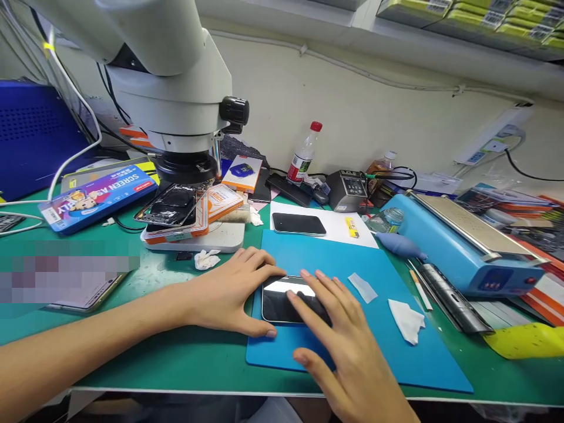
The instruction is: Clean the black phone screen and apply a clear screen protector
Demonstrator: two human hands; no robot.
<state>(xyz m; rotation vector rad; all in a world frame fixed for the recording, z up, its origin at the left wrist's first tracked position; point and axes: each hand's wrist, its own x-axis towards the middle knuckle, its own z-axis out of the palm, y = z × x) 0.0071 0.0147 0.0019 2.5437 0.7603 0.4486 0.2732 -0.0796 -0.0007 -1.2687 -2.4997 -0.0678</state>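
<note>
A black-screened smartphone (282,306) lies face up on the blue mat (374,352), its glass catching a bright reflection. Around its left end rests my left hand (238,291), thumb and fingers apart, with a fingertip at the upper edge. My right hand (341,335) is spread over the phone's right part, fingers stretched out and covering some of the screen. Whether those fingertips press the glass or hover just above it, I cannot tell. To the right on the mat lie a small translucent film piece (362,288) and a crumpled white wipe (406,321).
A microscope (176,100) towers at the back left over stacked boxes and an opened phone (170,205). Another phone (298,224) lies on white paper behind the mat. A blue heating machine (458,247) and a blower bulb (400,244) stand right. One lit phone (83,288) is at left.
</note>
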